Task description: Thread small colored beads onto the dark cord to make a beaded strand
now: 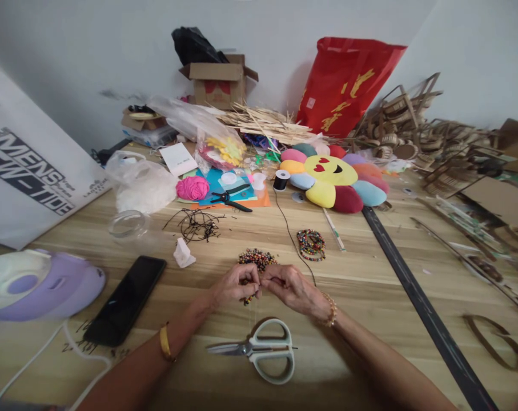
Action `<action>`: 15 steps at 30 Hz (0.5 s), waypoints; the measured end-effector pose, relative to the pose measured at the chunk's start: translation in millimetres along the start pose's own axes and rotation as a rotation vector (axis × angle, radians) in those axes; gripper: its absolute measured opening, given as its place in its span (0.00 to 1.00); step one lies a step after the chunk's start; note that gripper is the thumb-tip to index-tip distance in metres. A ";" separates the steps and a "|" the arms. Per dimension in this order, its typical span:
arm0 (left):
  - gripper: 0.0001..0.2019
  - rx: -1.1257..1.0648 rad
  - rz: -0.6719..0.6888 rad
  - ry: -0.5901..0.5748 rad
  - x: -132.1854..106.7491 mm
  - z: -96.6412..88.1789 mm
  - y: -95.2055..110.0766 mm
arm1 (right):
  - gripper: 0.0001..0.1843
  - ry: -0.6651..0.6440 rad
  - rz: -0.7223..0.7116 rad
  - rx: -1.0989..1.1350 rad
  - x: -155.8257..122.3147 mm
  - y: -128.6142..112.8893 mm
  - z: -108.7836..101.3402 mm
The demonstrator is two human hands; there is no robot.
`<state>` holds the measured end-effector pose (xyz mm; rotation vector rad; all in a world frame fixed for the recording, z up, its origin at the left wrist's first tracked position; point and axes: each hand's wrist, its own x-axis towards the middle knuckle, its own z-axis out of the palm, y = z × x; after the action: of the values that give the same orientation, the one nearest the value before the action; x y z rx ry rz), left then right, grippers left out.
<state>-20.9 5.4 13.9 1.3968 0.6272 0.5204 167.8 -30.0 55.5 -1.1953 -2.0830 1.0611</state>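
My left hand (240,283) and my right hand (289,286) meet fingertip to fingertip over the table, both pinched closed. Whatever sits between the fingertips is too small to make out. Just behind them lies a pile of small multicoloured beads (257,258), partly hidden by my fingers; a few beads show below my left hand. A thin black cord (289,229) runs from a spool (281,180) and passes out of sight behind my right hand. Scissors with pale handles (271,349) lie in front of my hands, blades pointing left. A strung loop of beads (311,245) rests to the right.
On the left are a black phone (125,299), a purple and white device (48,284), a clear jar (130,225) and black cord scraps (194,224). Behind lie pliers (231,198), pink yarn (192,187) and a flower cushion (333,176). A dark strip (417,291) crosses the right side.
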 end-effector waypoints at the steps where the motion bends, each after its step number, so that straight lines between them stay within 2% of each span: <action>1: 0.11 -0.042 -0.022 0.004 -0.2 -0.3 -0.6 | 0.10 0.010 0.025 0.005 -0.1 0.9 -1.2; 4: 0.14 -0.167 -0.089 0.012 -0.8 -1.1 0.1 | 0.11 0.044 0.061 0.006 -0.2 4.9 -5.1; 8: 0.18 -0.259 -0.138 -0.040 -1.0 -3.0 2.5 | 0.11 0.044 0.018 -0.052 0.6 12.2 -9.8; 10: 0.19 -0.257 -0.148 -0.047 -0.6 -4.1 2.0 | 0.11 0.103 -0.005 -0.092 0.3 11.7 -12.4; 13: 0.20 -0.240 -0.136 -0.054 0.6 -5.1 -0.6 | 0.16 0.279 -0.035 -0.132 -3.5 -4.6 -18.1; 14: 0.20 -0.223 -0.126 -0.053 1.0 -5.3 -1.5 | 0.18 0.299 -0.066 -0.113 -5.9 -14.6 -20.7; 15: 0.19 -0.192 -0.106 -0.031 1.4 -5.5 -2.4 | 0.19 0.253 -0.115 -0.049 -8.9 -26.2 -23.4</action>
<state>-23.7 10.1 11.1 1.1820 0.6062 0.4614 176.9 -37.0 89.9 -1.1522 -1.9638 0.7676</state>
